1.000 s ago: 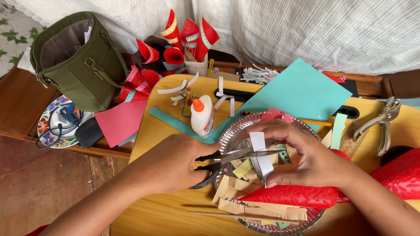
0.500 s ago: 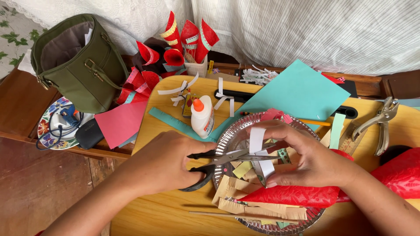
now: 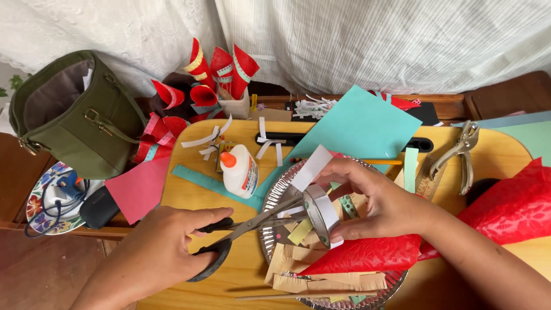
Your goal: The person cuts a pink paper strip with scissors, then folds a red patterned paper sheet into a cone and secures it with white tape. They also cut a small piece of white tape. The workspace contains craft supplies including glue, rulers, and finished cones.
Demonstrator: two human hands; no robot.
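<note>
The left hand [image 3: 158,250] grips black-handled scissors [image 3: 247,229] (blades parted) around the white paper strip [image 3: 318,201] pinched by the right hand [image 3: 379,201].

We've got scissors [image 3: 252,227] with shiny steel blades and matt black plastic handles, cutting a smooth white paper strip [image 3: 317,201]. Under them sits a foil pie plate [image 3: 274,195], crinkly and reflective at the rim. The red sheet [image 3: 367,255] looks like embossed, slightly glossy paper with a pebbly pattern. The tan scraps [image 3: 321,280] look like rough cardboard. The counter [image 3: 189,201] is smooth, varnished yellow wood. The glue bottle [image 3: 240,171] is glossy white plastic with an orange cap, the teal sheet [image 3: 361,126] is flat matt paper, the hole punch [image 3: 456,152] is dull bare metal, and the green bag [image 3: 74,115] is matt canvas-like cloth.
</note>
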